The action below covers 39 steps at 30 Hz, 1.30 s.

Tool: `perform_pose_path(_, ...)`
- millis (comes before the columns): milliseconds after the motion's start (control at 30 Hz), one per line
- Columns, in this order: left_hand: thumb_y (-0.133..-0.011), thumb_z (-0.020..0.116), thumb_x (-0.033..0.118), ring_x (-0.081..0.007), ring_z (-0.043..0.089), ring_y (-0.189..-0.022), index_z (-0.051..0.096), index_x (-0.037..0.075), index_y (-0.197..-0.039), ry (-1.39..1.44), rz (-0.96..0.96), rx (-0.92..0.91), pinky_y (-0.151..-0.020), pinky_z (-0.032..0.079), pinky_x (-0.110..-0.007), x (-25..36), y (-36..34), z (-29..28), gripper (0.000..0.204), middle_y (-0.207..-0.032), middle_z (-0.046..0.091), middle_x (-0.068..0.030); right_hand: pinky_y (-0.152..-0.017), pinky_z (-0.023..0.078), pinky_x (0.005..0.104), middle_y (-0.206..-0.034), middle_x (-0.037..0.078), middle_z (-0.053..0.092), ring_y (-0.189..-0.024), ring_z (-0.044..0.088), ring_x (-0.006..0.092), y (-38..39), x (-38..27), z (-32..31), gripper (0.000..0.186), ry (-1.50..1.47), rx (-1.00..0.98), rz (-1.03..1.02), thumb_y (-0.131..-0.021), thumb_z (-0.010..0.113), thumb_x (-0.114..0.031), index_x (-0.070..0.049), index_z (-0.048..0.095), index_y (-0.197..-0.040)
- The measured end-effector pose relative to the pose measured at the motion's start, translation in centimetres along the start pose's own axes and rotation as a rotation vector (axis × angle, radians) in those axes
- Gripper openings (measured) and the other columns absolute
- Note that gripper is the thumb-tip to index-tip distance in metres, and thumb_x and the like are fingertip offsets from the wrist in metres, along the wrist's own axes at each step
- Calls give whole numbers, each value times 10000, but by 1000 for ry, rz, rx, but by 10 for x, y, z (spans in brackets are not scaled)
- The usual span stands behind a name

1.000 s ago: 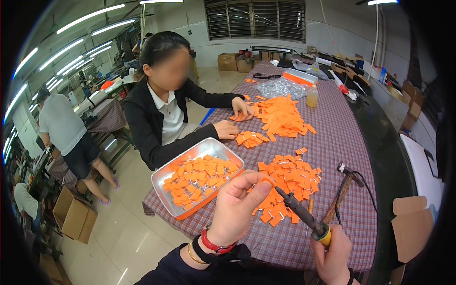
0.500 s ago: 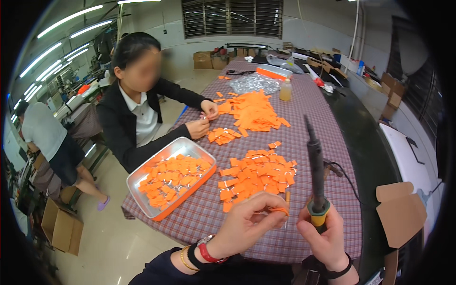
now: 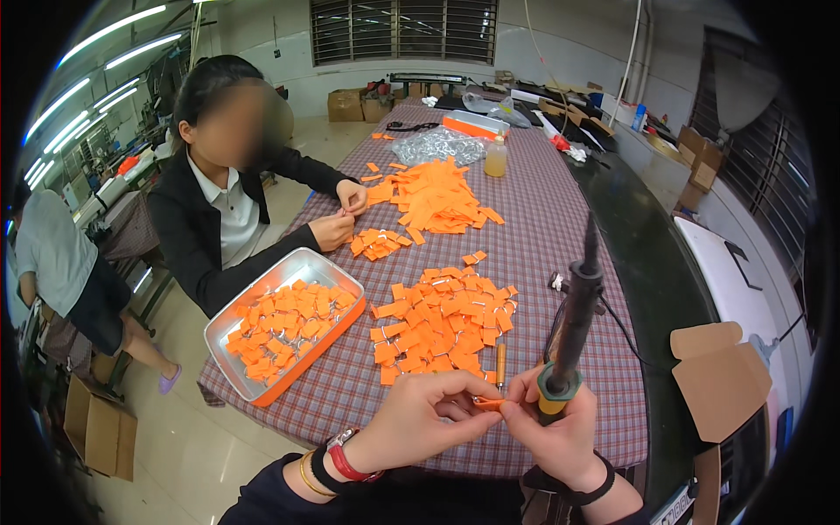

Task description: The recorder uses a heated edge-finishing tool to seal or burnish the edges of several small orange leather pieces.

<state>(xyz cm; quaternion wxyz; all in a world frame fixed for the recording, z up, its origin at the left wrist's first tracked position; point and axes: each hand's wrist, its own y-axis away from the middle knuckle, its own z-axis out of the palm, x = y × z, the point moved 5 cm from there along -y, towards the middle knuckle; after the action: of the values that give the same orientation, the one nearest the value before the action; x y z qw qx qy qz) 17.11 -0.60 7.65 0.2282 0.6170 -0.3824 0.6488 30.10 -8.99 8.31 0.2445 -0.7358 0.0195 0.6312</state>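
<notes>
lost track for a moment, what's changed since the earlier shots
The right grip has swung the soldering iron away from the orange piece to point upward, and its fingertips meet that piece, which the left grip keeps pinching. The co-worker's hands have come together. The tray stayed put.

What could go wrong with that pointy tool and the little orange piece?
The tool sticks up from the right hand; if its tip is hot, tilting it could burn someone.

The orange piece in the left hand is small and held by just the fingertips, so it might slip.

A cord lies loose in a curve, so it might get snagged.
</notes>
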Motion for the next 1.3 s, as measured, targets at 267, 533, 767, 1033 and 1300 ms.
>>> perform_pose_path(267,-740,711,-8,-82,629,-682,680,-13,-874,-47,45,82,-586,506,-190,-1,-1,-21,138,-815,674,-59,-503,406,209,-716,30,597,-565,523,51,2,-9,-7,194,150,-55,36,-753,688,-43,-28,528,-862)
perform_pose_path(533,-662,739,19,-171,644,-675,681,50,-853,-703,556,270,-565,509,-241,45,12,-65,202,-786,658,-43,-565,383,329,-681,99,500,-615,488,251,14,-42,-38,264,911,-86,-228,-650,721,-124,-21,528,-798)
perform_pose_path(767,-670,721,38,-208,645,-730,656,60,-869,-895,629,242,-597,526,-272,52,15,-67,210,-804,638,-48,-561,386,356,-705,112,517,-630,497,281,17,-46,-40,358,1078,-78,-291,-596,785,-159,-19,534,-809)
perform_pose_path(1033,-676,715,50,-196,639,-710,651,62,-883,-973,678,220,-592,526,-273,58,18,-62,217,-819,630,-43,-562,388,356,-703,113,515,-636,502,283,15,-49,-39,365,1107,-91,-296,-599,787,-168,-19,534,-817)
perform_pose_path(1300,-684,694,61,-178,627,-704,647,70,-905,-1021,712,191,-572,521,-260,57,18,-59,225,-829,628,-33,-560,383,362,-717,110,511,-647,498,282,15,-52,-38,377,1162,-113,-335,-592,785,-177,-18,534,-824)
